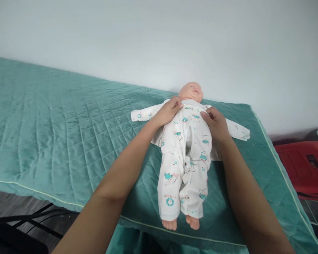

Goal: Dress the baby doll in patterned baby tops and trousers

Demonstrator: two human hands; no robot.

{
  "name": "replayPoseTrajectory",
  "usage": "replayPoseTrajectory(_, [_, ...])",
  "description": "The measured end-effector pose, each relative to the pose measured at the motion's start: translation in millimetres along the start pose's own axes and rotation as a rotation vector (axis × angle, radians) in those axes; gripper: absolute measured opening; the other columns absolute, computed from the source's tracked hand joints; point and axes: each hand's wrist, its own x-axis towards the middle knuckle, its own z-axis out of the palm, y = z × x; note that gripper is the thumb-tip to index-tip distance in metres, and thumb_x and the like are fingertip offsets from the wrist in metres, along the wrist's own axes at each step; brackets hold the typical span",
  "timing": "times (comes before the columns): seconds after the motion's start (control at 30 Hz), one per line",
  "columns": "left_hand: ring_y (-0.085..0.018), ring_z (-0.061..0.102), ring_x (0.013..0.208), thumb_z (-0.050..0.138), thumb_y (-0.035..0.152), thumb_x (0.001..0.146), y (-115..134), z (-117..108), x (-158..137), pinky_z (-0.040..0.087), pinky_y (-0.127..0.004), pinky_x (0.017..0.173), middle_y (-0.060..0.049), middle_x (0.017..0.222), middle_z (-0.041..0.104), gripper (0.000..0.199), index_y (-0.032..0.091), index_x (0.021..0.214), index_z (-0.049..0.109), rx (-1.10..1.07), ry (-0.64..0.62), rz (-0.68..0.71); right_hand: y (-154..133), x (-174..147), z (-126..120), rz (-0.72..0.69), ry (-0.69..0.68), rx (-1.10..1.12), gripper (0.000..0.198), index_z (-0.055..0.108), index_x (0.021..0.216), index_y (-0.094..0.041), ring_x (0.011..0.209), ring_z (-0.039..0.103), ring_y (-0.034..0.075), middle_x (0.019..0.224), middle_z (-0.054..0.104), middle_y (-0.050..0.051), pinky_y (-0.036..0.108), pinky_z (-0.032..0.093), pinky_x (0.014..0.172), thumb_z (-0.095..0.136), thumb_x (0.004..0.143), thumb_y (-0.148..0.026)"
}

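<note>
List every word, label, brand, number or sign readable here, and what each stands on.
No text can be read for certain.
Printed white trousers: pinkish marks above the round blue-green print on one lower leg might be lettering, too small and blurred to read.
Red plastic item at the picture's right edge: no readable label.

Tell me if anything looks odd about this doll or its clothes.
Yes. The trousers sit unusually high, their top edge up at the chest of the doll, and a gap shows at the crotch, though that may be the design. Also, no doll hands show at the sleeve ends. Nothing looks spilled.
</note>
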Motion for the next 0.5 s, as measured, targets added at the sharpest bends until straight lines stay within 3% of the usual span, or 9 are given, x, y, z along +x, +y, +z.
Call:
replayPoseTrajectory(0.2, [-0.018, 0.054, 0.08, 0.059, 0.038, 0.092, 0, 0, -6, 0.041, -0.03, 0.081, -0.001, 0.082, 0.06, 0.02, 0.02, 0.084, 0.059, -0.066, 0.006, -0.052, 14, 8, 11, 0.096, 0.129, 0.073, 0.034, 0.049, 0.072, -0.023, 0.061, 0.038, 0.013, 0.066, 0.044, -0.004, 0.029, 0.035, 0.059, 0.061, 0.087, -0.051])
replayPoseTrajectory(0.3, [-0.018, 0.054, 0.078, 0.057, 0.037, 0.093, 3, -5, -12, 0.041, -0.03, 0.078, -0.001, 0.081, 0.061, 0.02, 0.02, 0.084, 0.06, 0.057, -0.02, -0.036, 16, 5, 12, 0.105, 0.173, 0.09, 0.032, 0.049, 0.071, -0.023, 0.06, 0.037, 0.013, 0.064, 0.042, -0.004, 0.029, 0.035, 0.059, 0.062, 0.087, -0.048])
replayPoseTrajectory(0.4, [-0.021, 0.056, 0.094, 0.057, 0.034, 0.093, 5, -11, -15, 0.041, -0.033, 0.089, -0.005, 0.095, 0.064, 0.018, 0.019, 0.082, 0.059, 0.317, -0.018, 0.09, 14, 1, 10, 0.058, 0.183, 0.047, 0.027, 0.051, 0.073, -0.023, 0.063, 0.04, 0.014, 0.068, 0.045, -0.004, 0.029, 0.038, 0.063, 0.061, 0.087, -0.044])
replayPoseTrajectory(0.5, [-0.024, 0.053, 0.116, 0.052, 0.033, 0.096, 4, -13, -16, 0.039, -0.037, 0.1, -0.008, 0.121, 0.063, 0.017, 0.02, 0.09, 0.059, 0.517, -0.001, 0.161, 12, 0, 7, -0.116, 0.157, -0.052, 0.024, 0.052, 0.075, -0.023, 0.085, 0.053, 0.019, 0.088, 0.059, 0.002, 0.035, 0.044, 0.081, 0.058, 0.09, -0.041])
